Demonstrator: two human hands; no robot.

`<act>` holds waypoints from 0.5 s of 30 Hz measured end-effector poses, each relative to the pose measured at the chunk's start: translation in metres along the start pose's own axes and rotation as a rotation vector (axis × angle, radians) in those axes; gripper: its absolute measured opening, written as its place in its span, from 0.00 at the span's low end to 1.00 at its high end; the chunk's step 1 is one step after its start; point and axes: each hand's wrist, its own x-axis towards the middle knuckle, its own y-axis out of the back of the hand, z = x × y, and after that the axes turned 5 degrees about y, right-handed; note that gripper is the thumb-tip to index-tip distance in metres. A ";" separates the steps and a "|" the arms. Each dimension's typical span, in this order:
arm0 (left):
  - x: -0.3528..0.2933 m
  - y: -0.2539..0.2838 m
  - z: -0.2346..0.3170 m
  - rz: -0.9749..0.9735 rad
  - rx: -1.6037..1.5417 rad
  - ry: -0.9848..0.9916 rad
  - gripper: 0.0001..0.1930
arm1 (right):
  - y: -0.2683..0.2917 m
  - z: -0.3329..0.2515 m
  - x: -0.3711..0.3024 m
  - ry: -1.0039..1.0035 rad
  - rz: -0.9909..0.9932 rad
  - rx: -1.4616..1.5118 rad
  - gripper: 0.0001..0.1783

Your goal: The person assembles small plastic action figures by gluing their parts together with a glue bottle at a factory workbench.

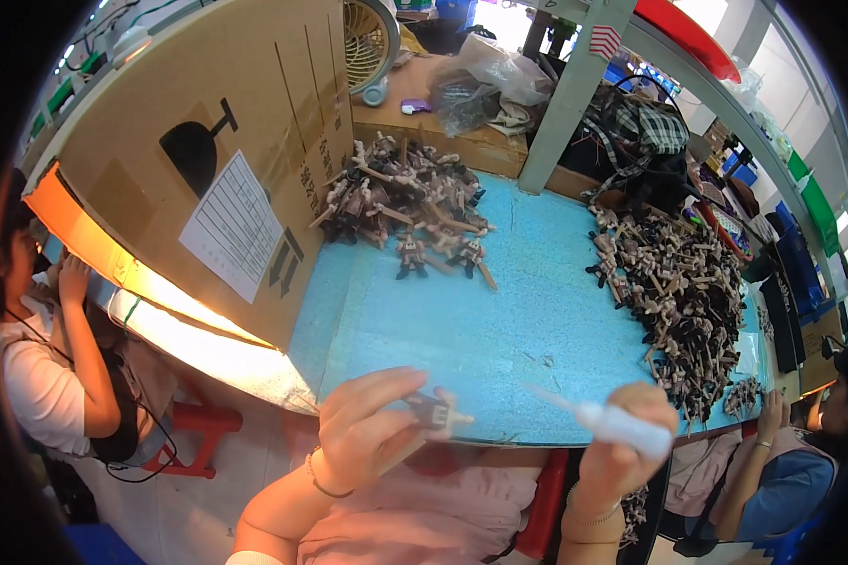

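Observation:
Above the near edge of the blue table (415, 330), my left hand (372, 428) pinches a small toy figure (435, 415) with a dark, pale-marked body. My right hand (631, 433) grips a white squeeze bottle (622, 429) whose thin nozzle tilts up and left toward the figure, apart from it. Both hands are somewhat blurred. A heap of similar toy figures (405, 188) lies at the back left, with a few loose ones at its front. A larger heap of figures (688, 301) covers the right side.
A tall cardboard box panel (245, 113) stands along the left. A grey metal post (570, 104) rises at the back, near a fan (366, 47) and crumpled plastic bags (490, 85). One person (57, 367) sits at the left, another (782, 471) at the right.

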 end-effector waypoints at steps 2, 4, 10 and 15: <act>0.001 -0.002 0.001 0.020 0.059 -0.021 0.23 | 0.016 -0.011 -0.003 0.266 -0.081 -0.026 0.29; 0.001 -0.002 0.001 0.008 0.075 -0.023 0.23 | 0.006 -0.013 -0.014 0.411 0.105 -0.202 0.28; 0.002 -0.001 0.008 -0.016 0.109 -0.004 0.23 | 0.003 -0.024 -0.012 0.392 -0.041 -0.175 0.28; 0.002 -0.001 0.012 -0.054 0.090 0.040 0.23 | 0.008 -0.030 -0.011 0.343 -0.121 -0.185 0.27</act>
